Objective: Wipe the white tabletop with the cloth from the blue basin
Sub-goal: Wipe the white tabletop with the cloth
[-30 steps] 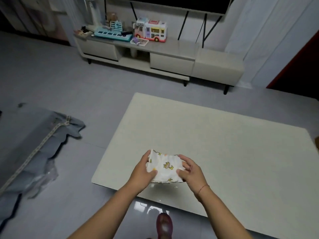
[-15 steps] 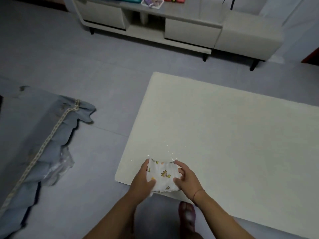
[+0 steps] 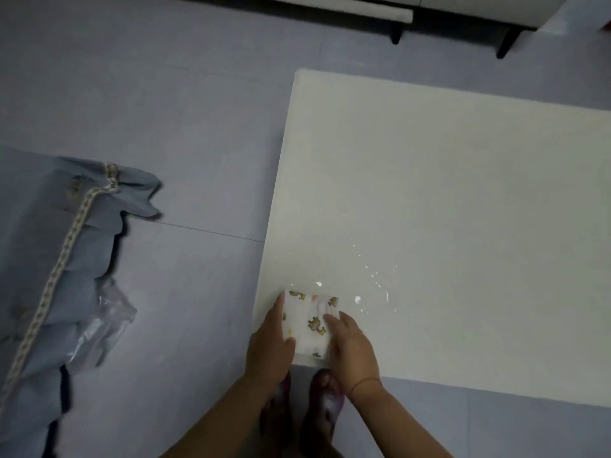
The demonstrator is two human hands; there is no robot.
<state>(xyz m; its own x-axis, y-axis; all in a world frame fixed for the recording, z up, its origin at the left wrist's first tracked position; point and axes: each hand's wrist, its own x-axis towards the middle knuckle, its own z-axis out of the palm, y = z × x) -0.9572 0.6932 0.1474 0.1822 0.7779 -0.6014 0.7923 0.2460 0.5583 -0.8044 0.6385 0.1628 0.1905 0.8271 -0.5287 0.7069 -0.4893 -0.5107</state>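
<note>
**Where's the cloth?**

Bottom centre of the frame. The cloth is folded into a small pad with yellow prints, at the lower-left corner of the white tabletop. My left hand grips its left edge, thumb on top. My right hand holds the right edge, fingers curled over the fabric. I can't tell whether the pad lies flat on the surface or sits a touch above it.

**How do you wipe well from there?**

I'd flatten the pad under one palm and press evenly. Then I'd push in long, overlapping strokes away from this corner toward the upper right, where most of the surface lies. The droplets glinting just up and right of the cloth come first. I'd gather them inward rather than sweep them over the edge onto the floor.

**Anything in the way?**

The table's right side runs out of frame, so I can't speak for that part. My slippers sit just below the corner, and drips could land there. At the left of the frame is blue fabric with a pale trim, with crumpled clear plastic beside it, both well apart from the table. A low cabinet shows along the top edge. The blue basin isn't in view.
</note>
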